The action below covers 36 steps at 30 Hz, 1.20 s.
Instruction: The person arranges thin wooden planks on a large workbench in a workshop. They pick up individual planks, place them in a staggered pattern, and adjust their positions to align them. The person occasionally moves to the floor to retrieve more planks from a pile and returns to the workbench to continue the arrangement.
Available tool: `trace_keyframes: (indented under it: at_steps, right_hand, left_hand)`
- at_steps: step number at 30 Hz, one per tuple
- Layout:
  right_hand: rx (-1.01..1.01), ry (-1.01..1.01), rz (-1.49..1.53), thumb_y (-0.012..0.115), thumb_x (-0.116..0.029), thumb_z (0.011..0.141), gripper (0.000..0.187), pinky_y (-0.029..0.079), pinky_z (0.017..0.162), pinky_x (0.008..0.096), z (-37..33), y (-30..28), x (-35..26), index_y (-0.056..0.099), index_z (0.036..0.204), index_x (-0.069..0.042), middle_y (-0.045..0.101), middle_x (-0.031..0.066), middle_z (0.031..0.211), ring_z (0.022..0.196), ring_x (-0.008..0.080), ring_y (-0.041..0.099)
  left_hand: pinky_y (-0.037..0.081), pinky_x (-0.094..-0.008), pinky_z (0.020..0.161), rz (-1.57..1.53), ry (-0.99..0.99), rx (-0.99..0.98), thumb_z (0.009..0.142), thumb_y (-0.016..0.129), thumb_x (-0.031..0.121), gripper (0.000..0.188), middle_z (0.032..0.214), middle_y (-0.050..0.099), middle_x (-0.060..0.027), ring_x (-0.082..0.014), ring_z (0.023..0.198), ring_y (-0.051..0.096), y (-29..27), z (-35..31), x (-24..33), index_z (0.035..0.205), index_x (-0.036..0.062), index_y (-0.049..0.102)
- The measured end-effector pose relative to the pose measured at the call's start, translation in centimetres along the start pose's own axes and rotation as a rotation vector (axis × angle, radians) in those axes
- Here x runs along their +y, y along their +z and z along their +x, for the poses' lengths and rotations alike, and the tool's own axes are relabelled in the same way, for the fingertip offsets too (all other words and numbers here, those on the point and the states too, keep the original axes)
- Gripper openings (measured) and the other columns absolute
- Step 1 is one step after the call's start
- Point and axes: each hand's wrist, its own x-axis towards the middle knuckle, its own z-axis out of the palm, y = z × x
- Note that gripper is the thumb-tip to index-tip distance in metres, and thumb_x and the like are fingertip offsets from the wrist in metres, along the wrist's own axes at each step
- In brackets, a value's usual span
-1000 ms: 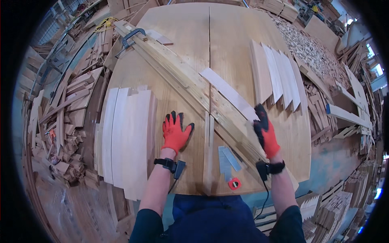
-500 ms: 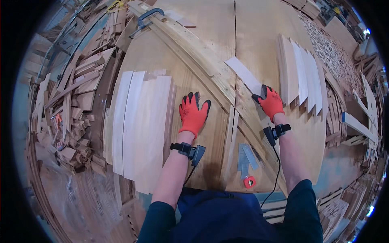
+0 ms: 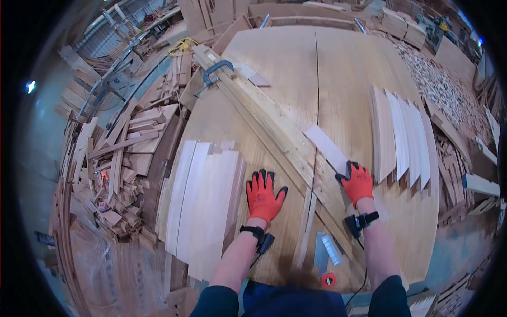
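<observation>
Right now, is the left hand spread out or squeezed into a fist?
Spread out: the left hand has its fingers fanned apart and its thumb sticking out.

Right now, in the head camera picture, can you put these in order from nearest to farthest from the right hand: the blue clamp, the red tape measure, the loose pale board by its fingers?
From the right hand:
1. Loose pale board: right at the fingertips, stretching up-left.
2. Red tape measure: below, slightly left.
3. Blue clamp: far up and left.
</observation>
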Motion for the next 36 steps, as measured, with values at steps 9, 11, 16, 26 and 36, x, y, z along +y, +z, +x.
trace_keyframes:
  at_steps: [9,11,16,26,36]
  right_hand:
    - [0.026,0.023,0.021,0.078,-0.037,0.081,0.063,0.045,0.1,0.0476,0.1,0.4,1.0,0.059,0.133,-0.008,0.056,0.0122,0.133,0.123,0.0332,0.051]
    - [0.032,0.034,-0.005,0.076,-0.032,0.081,0.061,0.044,0.102,0.0482,0.3,0.9,1.8,0.058,0.134,-0.009,0.055,0.0118,0.135,0.126,0.0344,0.05]
    - [0.022,0.042,-0.085,0.075,-0.032,0.082,0.059,0.043,0.105,0.048,0.0,1.0,0.9,0.058,0.134,-0.01,0.056,0.0136,0.137,0.127,0.0365,0.051]
    - [0.048,0.039,-0.154,0.071,-0.032,0.087,0.053,0.043,0.104,0.0499,2.3,1.0,-0.3,0.059,0.133,-0.011,0.053,0.006,0.142,0.128,0.0313,0.049]
    - [0.106,0.042,-0.101,0.073,-0.029,0.085,0.049,0.041,0.104,0.0576,7.8,0.8,-0.9,0.062,0.13,-0.014,0.053,0.0048,0.143,0.129,0.0289,0.048]
  left_hand:
    - [0.012,-0.0553,0.12,-0.036,-0.001,-0.012,0.09,0.058,0.052,0.077,0.158,0.032,-0.0209,-0.0401,0.148,0.024,0.0,0.5,-0.2,0.15,0.0077,0.04]
    - [0.013,-0.0564,0.12,-0.052,0.018,0.021,0.091,0.056,0.054,0.077,0.157,0.035,-0.0208,-0.0404,0.147,0.026,0.4,0.8,-0.1,0.149,0.0074,0.041]
    - [0.012,-0.0545,0.121,-0.049,0.011,0.01,0.091,0.058,0.052,0.077,0.158,0.033,-0.0201,-0.0402,0.148,0.024,0.2,1.1,-0.4,0.15,0.0057,0.04]
    - [0.014,-0.056,0.119,-0.066,0.012,0.025,0.09,0.059,0.051,0.076,0.158,0.033,-0.0202,-0.0409,0.146,0.026,0.3,3.7,-0.2,0.149,0.0049,0.041]
    - [0.014,-0.0554,0.119,-0.01,0.044,0.042,0.09,0.057,0.053,0.078,0.158,0.033,-0.0187,-0.0392,0.147,0.026,0.8,9.8,0.5,0.15,0.0063,0.039]
